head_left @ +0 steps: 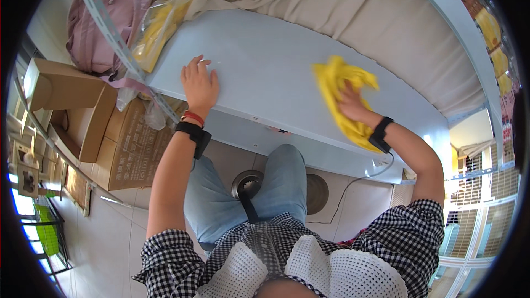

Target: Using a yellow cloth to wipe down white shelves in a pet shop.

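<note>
Both hands are out over a pale blue-grey shelf (259, 72); the left hand (200, 83) lies palm down near its front left, fingers loosely spread, holding nothing – probably a prop for the leaning body; the right hand (353, 104) has a yellow cloth (338, 72) bunched under it on the right half of the shelf, fingers curled into the folds, though how tightly they close I cannot tell; gathering it so likely keeps a soft pad between palm and board, while a loose end trails toward the front edge; beige fabric (353, 8) runs along the back, perhaps hung as a screen; a clear bag with yellow contents (157, 36) sits at the far left end – tucked there, it seems, out of the hands' reach.
</note>
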A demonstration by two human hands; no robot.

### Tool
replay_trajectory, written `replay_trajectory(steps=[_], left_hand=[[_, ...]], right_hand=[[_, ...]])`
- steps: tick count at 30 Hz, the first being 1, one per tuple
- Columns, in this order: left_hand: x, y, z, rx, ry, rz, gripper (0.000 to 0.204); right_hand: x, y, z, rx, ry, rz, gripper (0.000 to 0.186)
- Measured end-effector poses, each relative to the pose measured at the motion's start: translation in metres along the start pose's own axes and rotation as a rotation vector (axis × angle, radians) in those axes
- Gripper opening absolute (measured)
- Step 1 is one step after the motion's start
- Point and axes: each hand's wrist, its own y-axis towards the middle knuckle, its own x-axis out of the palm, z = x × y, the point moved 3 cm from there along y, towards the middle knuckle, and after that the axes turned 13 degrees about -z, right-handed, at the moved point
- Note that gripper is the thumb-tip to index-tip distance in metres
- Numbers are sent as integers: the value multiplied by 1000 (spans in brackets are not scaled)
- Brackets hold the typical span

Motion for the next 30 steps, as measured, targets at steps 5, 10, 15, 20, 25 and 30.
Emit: replay_trajectory(steps=[5,10,15,20,25,30], left_hand=[[9,8,8,11,-31,0,26],[9,11,12,-22,-29,-51,30],[8,9,9,-33,19,-67,32],[13,11,13,-25,-28,-106,34],[7,7,6,-44,-24,-113,35],[15,17,22,13,-65,-96,37]], right_hand=[[-108,93,-153,-250,54,134,71],[-163,165,-194,-219,69,202,79],[-182,210,-189,-157,103,178,74],[-171,238,-130,-90,40,270,55],[-129,201,-15,62,-30,201,55],[-5,62,212,196,559,201,43]])
